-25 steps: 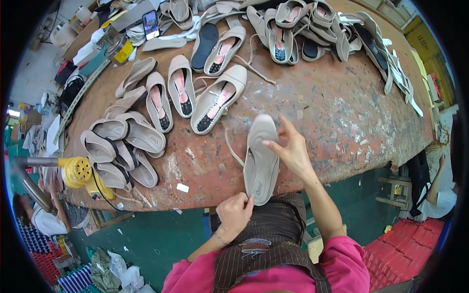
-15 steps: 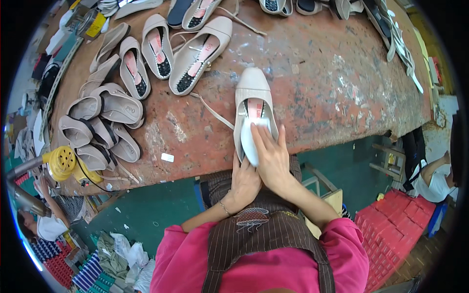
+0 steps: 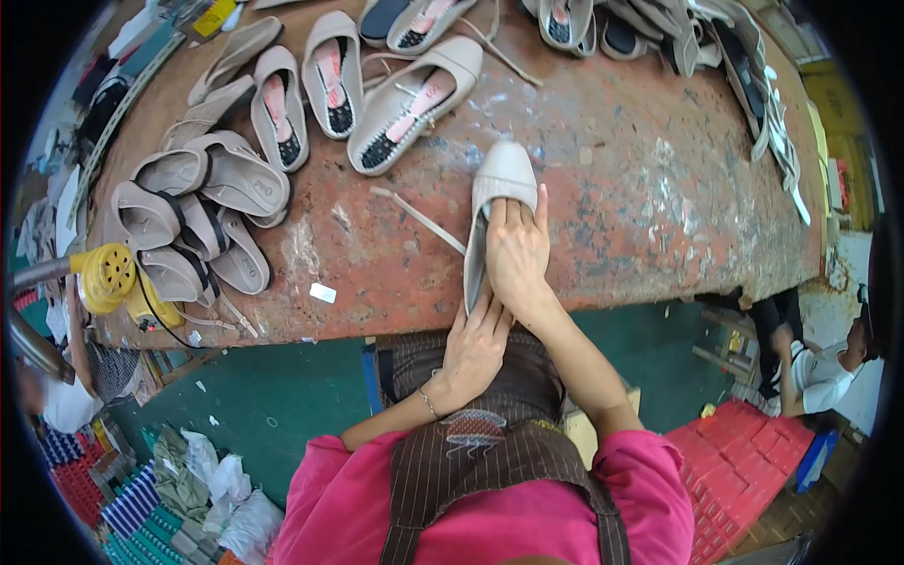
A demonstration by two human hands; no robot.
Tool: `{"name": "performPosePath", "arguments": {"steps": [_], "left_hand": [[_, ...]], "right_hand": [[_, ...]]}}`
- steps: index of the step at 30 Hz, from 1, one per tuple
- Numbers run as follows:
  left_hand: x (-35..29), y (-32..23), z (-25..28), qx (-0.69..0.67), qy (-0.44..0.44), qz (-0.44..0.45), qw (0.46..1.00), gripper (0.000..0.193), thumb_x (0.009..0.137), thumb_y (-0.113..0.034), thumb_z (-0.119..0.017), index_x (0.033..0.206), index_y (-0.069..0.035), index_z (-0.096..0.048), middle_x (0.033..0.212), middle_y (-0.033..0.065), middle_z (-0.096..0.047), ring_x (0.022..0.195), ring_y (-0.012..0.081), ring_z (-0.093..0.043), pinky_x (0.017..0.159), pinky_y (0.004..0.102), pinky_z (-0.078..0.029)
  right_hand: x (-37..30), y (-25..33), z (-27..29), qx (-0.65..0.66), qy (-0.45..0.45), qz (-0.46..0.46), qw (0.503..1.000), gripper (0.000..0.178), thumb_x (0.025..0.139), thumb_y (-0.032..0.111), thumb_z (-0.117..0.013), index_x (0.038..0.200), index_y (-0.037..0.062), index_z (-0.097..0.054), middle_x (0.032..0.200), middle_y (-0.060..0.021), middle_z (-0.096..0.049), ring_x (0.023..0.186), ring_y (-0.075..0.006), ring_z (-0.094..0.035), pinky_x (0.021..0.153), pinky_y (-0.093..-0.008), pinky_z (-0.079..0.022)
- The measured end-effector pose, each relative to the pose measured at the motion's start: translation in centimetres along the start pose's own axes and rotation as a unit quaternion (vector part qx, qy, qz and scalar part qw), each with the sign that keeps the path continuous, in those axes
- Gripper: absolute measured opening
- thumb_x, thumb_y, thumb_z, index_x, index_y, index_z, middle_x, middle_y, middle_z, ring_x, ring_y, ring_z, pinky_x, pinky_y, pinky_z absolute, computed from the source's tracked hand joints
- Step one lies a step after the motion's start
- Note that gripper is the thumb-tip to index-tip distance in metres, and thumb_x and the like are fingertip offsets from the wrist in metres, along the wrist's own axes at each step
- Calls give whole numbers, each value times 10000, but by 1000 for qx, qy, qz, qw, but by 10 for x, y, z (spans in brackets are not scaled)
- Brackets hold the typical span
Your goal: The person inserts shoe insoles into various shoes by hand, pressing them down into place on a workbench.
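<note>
A beige flat shoe (image 3: 503,171) lies at the table's near edge, toe pointing away from me. My right hand (image 3: 517,250) reaches into its opening with the fingers stretched toward the toe, their tips hidden under the upper. One finger stays outside along the right side. A grey strip of the insole (image 3: 476,273) shows inside the shoe, left of that hand. My left hand (image 3: 473,350) steadies the heel from the near side, its fingers against the back of the shoe. A thin beige strap (image 3: 419,218) trails from the shoe's left side across the table.
Several beige shoes (image 3: 419,104) and grey-beige mules (image 3: 240,179) cover the left of the worn table (image 3: 631,207). More footwear (image 3: 650,28) lies at the far right. A yellow lamp-like device (image 3: 105,279) stands at the left edge. Other people are on both sides.
My right hand has pushed forward into the shoe, fingers going under the upper. The pale insole that stuck up now lies down inside. My left hand remains at the heel.
</note>
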State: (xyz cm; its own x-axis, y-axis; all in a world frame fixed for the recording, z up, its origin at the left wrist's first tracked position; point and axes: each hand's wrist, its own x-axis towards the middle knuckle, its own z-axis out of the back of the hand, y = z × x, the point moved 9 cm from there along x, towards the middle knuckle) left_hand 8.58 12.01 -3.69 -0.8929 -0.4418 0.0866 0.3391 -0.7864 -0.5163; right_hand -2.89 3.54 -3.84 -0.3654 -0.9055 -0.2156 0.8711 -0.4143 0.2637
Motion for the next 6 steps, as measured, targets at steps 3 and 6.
{"name": "performPosePath", "arguments": {"steps": [3, 6], "left_hand": [[-6, 4, -9, -4, 36, 10, 999, 513, 814, -142, -636, 1274, 84, -624, 1344, 242, -590, 1415, 381, -421, 1187, 563, -300], [-9, 16, -14, -157, -42, 59, 985, 724, 809, -180, -640, 1465, 67, -459, 1561, 176, -431, 1514, 357, -293, 1233, 601, -196]], "right_hand": [[-24, 18, 16, -74, -203, 47, 975, 514, 887, 65, -501, 1335, -187, -490, 1367, -351, -550, 1320, -415, -543, 1219, -535, -260], [-50, 17, -41, -130, -160, 46, 978, 549, 900, 58, -477, 1383, -197, -422, 1445, -365, -465, 1435, -447, -409, 1207, -627, -224]]}}
